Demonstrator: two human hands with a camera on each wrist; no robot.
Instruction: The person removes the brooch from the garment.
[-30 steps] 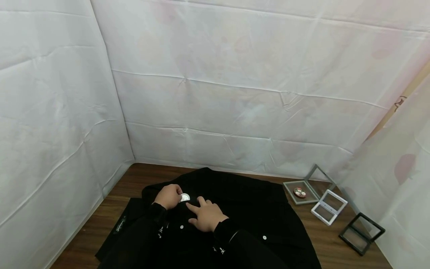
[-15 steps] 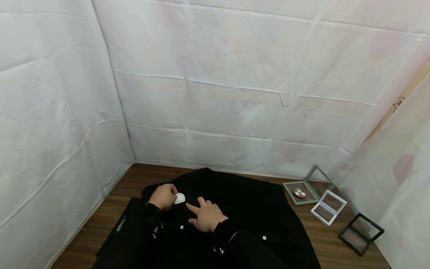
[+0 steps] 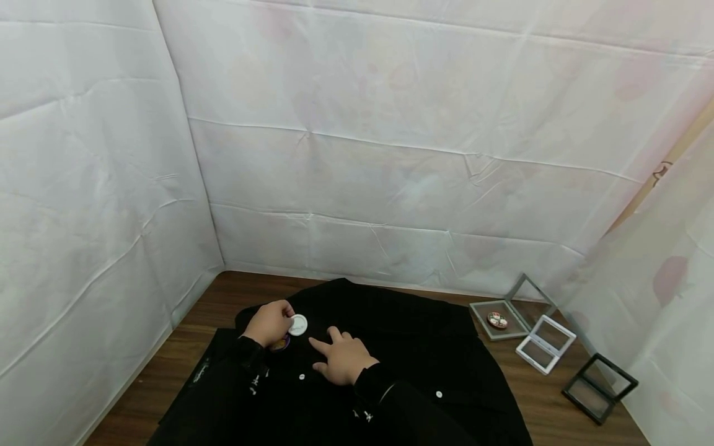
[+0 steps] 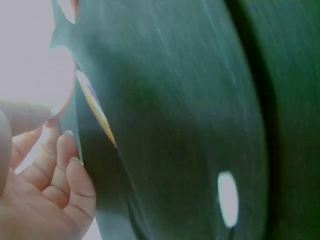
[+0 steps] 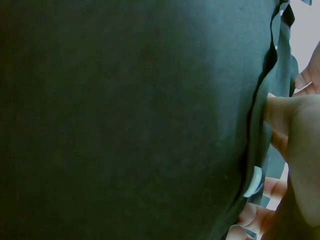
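Across the brown wooden tabletop (image 3: 234, 291) I have a black cloth shirt (image 3: 401, 322) laid out; its flatness matters, since a fold under the work could, I judge, spoil placement.

My right hand (image 3: 343, 358) rests on that cloth with fingers spread, index reaching toward ten o'clock. It holds no disc; whether it nips the button edge I can't tell. I'd leave its weight light, enough to steady the fabric without dragging it.

My left hand (image 3: 270, 323) pinches a flat, round white disc (image 3: 298, 325) by the rim between thumb and finger, the other fingers loosely curled. The disc sits at three o'clock from that hand, with my right hand at its four o'clock. A rim pinch suits it, I think: the face stays free, and a small wrist turn should set its angle. I can't tell whether it touches the cloth.

A purple-and-yellow patterned disc (image 3: 280, 344) shows at the white one's half past seven, partly behind the left hand; I'd mind those curled fingers, which could nudge it.

Smallest, a round white shirt button (image 3: 302, 376) lies at six o'clock from the white disc, a handy alignment mark.
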